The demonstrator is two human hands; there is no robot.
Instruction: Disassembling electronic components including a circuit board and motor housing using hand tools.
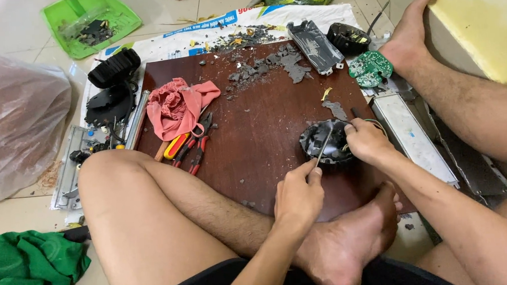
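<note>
Left hand (299, 195): I grip a thin metal tool (324, 147), tip inside the housing.
Right hand (367, 142): clamps round black housing (326, 145) at the board's (264, 125) right.
Progress: grey debris (273, 64) across board's far edge; housing not yet emptied, I judge.

Floor (162, 9): pale glossy tiles with thin grout lines, evenly lit, no hard shadows. Far right of the hands, a yellow wall (482, 24) rises from the floor. A white printed sack sheet (214, 30) is spread over the tiles beyond the hands
</note>
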